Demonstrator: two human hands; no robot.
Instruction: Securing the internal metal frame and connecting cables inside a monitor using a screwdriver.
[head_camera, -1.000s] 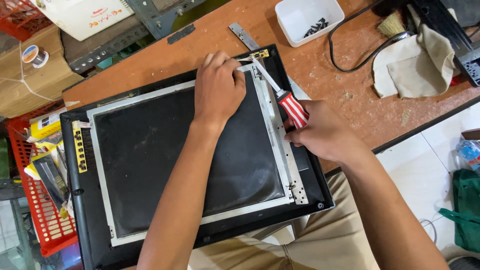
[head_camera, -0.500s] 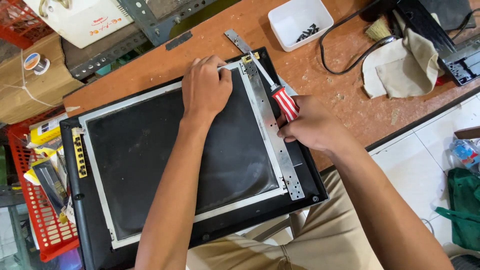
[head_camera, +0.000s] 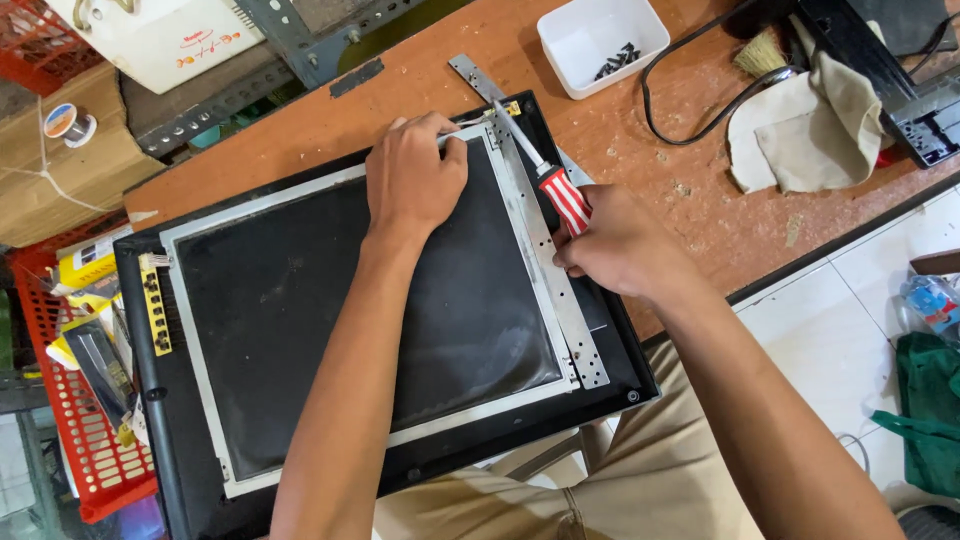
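1. The left hand lies palm down on the upper part of the dark LCD panel, forearm running up from six o'clock, fingers loosely curled and pressing at the panel's top edge, grasping nothing.
2. The right hand comes in from four o'clock, fingers clenched around the red-and-white striped handle of a screwdriver; its tip points toward eleven o'clock, at the top of the metal side bracket.
3. A white tray holding dark screws sits at one o'clock; a white box with red print at eleven o'clock; a yellow package in the red basket at nine.
4. Since half a second ago, both hands keep their grip and place; the screwdriver tip stays at that corner.
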